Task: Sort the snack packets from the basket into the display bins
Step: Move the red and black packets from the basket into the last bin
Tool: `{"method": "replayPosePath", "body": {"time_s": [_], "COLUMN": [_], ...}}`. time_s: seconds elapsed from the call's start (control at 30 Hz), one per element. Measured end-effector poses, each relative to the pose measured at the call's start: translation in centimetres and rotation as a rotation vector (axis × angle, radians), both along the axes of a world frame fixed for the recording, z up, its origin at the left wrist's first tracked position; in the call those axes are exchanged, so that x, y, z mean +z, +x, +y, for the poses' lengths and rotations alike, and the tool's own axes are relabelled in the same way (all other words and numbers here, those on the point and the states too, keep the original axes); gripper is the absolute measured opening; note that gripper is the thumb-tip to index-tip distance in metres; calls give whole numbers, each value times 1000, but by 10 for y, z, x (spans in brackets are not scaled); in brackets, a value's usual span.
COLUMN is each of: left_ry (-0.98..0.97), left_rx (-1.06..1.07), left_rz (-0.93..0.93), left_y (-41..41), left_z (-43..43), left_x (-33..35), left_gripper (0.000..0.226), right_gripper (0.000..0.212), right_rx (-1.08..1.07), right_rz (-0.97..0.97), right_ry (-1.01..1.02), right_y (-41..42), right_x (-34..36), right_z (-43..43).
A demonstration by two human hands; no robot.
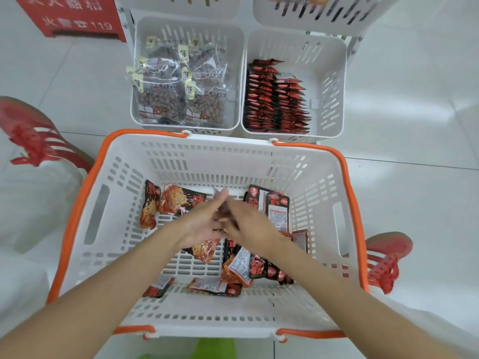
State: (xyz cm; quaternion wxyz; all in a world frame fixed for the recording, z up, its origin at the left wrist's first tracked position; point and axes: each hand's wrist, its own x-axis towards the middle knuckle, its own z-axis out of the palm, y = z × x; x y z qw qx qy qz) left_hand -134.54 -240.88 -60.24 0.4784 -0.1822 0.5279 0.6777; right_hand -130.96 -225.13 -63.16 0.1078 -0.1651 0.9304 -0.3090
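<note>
Floor (414,99) of pale tile carried everything. Basket (207,156), white with orange handles, sat nearest the person. Two display bins stood just beyond its far rim. The left bin (233,47) held clear nut packs (181,99). The right bin (326,81) held a neat stack of red-black packets (274,99) along its left side, with bare room on its right. More bins showed above, cut off by the frame edge.

About a dozen loose snack packets (178,200) lay scattered on the basket bottom, so sorting looked well short of done.

Both hands were down inside the basket, meeting over its middle. The left hand (204,224) and right hand (251,229) touched or overlapped, both motion-blurred. The left fingers looked stretched forward. A dark smear sat between the hands, maybe a packet, but I could not tell whether either hand pinched anything.

Step in hand, by my read: gathering or picking a packet. The next move likely called for a firm pinch on one or a few packets, then a lift over the far rim into the right bin, whose stock appeared to match.
</note>
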Motion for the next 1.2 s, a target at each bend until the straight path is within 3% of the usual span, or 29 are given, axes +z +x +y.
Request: {"method": "replayPosePath", "body": {"time_s": [0.07, 0.17, 0.27, 0.4, 0.53, 0.63, 0.77, 0.87, 1.0, 1.2], "left_ry": [-17, -130, -163, -185, -271, -293, -374, -423, -420, -453], "left_rx": [121, 296, 261, 150, 267, 255, 193, 175, 202, 277], "left_rz": [-19, 20, 76, 115, 109, 111, 123, 118, 101, 183], "left_y": [0, 0, -1, 5, -3, -5, 4, 11, 15, 13], "left_z": [-7, -21, -26, -27, -64, -91, -103, -109, -113, -106], "left_x": [-5, -14, -11, 2, 3, 5, 12, 16, 18, 20], "left_gripper": [48, 39, 41, 50, 27, 27, 26, 16, 15, 21], "right_gripper": [53, 54, 70, 52, 54, 70, 95, 107, 116, 89], "right_rx": [95, -187, -335, -240, -271, -163, 91, 173, 106, 10], "right_rz": [-128, -358, -490, -615, -617, -689, -480, -337, -337, -180], "right_ry": [-186, -286, -299, -454, -329, -181, 274, 461, 427, 415], "right_y": [3, -4, -8, -10, -28, -30, -8, -2, -15, -32], "right_x": [6, 11, 7, -4, -13, -29, -78, -97, -103, -83], "right_z": [-13, -5, -1, -18, -14, -27, -63, -69, -53, -22]}}
